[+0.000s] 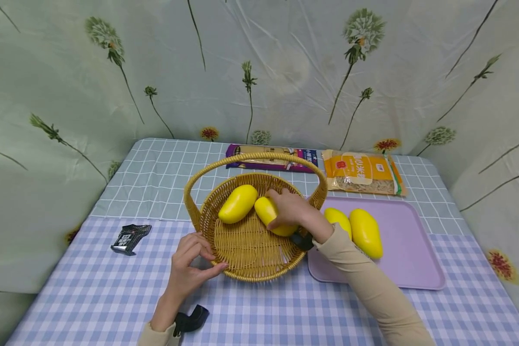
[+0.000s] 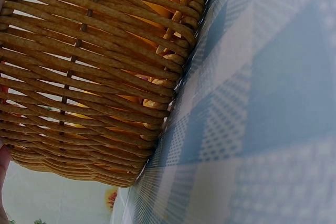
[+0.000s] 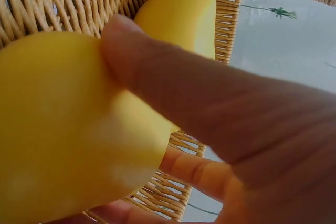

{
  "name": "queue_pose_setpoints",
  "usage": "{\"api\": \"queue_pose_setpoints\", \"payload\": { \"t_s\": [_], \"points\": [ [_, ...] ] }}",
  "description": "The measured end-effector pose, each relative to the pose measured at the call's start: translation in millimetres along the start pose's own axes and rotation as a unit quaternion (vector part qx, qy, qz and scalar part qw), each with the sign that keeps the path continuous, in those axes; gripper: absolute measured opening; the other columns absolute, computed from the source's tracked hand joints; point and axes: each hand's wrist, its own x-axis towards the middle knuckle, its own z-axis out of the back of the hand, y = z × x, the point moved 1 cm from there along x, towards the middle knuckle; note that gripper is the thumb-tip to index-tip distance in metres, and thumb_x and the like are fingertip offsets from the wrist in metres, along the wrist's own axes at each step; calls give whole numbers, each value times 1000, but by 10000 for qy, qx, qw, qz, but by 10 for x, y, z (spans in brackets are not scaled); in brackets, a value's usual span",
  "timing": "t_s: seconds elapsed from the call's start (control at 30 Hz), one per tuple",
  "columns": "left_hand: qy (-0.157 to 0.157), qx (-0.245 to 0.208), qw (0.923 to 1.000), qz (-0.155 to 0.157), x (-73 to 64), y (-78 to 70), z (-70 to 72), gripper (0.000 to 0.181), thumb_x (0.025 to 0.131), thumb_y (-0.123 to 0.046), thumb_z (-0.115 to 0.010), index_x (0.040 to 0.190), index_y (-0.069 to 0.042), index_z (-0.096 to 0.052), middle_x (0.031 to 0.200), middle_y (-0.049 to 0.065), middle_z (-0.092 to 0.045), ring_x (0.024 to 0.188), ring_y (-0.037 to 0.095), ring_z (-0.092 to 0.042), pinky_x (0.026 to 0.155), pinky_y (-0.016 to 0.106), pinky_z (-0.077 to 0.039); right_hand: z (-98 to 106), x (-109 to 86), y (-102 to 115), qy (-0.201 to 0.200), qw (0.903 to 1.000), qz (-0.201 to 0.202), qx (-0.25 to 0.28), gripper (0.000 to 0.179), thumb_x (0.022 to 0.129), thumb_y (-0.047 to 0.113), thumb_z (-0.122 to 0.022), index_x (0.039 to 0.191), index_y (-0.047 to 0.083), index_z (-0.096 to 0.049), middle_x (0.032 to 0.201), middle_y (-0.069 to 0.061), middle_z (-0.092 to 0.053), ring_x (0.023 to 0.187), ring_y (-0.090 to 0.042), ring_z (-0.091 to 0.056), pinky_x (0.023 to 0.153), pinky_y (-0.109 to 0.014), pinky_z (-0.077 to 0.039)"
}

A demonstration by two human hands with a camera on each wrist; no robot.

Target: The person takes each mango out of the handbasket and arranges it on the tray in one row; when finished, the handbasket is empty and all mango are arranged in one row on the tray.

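A wicker basket [image 1: 259,254] with a tall arched handle stands at the middle of the table. My left hand [image 1: 192,262] holds its front-left rim, with the thumb along the front edge; the woven side [image 2: 84,82] fills much of the left wrist view. Inside the basket, my right hand [image 1: 291,210] grips a yellow mango [image 1: 265,211] at the right side, the thumb pressed on the mango [image 3: 63,129] in the right wrist view. Another mango [image 1: 238,204] lies to its left in the basket, also showing behind the thumb as a second mango [image 3: 181,17].
Right of the basket, a purple tray [image 1: 408,250] bears two mangoes [image 1: 365,233], one partly behind my right arm. Behind stand a purple noodle packet [image 1: 302,161] and an orange grain bag [image 1: 363,173]. A small black packet [image 1: 130,239] lies at the left.
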Motion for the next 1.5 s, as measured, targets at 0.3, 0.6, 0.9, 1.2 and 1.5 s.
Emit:
{"api": "queue_pose_setpoints", "payload": {
  "t_s": [0.3,0.6,0.9,1.2,1.5],
  "points": [
    [-9,29,10000,51,-128,107,-9,39,78,-35,-78,65,-10,-52,72,3,-54,73,22,-49,95,33,-38,-41,32,-7,219,9996,171,-82,76,76,32,-81,136,12,-39,108,-16,-61,88,-27,-57,76,-39,-48],
    [-21,0,10000,58,-20,2,-12,39,79,-33,-78,64,-9,-51,71,4,-54,72,22,-48,94,33,-38,-82,44,18,442,9988,196,-33,79,77,34,-80,138,13,-35,105,-14,-60,85,-25,-57,73,-37,-47],
    [-7,29,10000,78,-9,-8,-8,41,80,-35,-77,63,-7,-51,71,6,-54,72,22,-49,94,33,-39,-98,0,54,504,9984,61,263,82,77,33,-80,139,12,-32,102,-14,-57,83,-24,-55,71,-35,-47],
    [8,101,9999,83,-8,-12,-13,41,81,-36,-75,63,-8,-51,71,6,-53,71,23,-48,94,33,-39,-110,-17,62,596,9972,172,412,83,75,33,-82,137,10,-32,96,-12,-57,82,-23,-55,72,-35,-47],
    [-2,92,10000,22,0,-5,-15,41,81,-36,-75,63,-8,-51,70,6,-53,70,23,-48,93,33,-39,-104,-23,60,705,9960,407,376,80,76,34,-81,136,11,-34,101,-9,-57,85,-22,-54,77,-36,-46]
  ]
}}
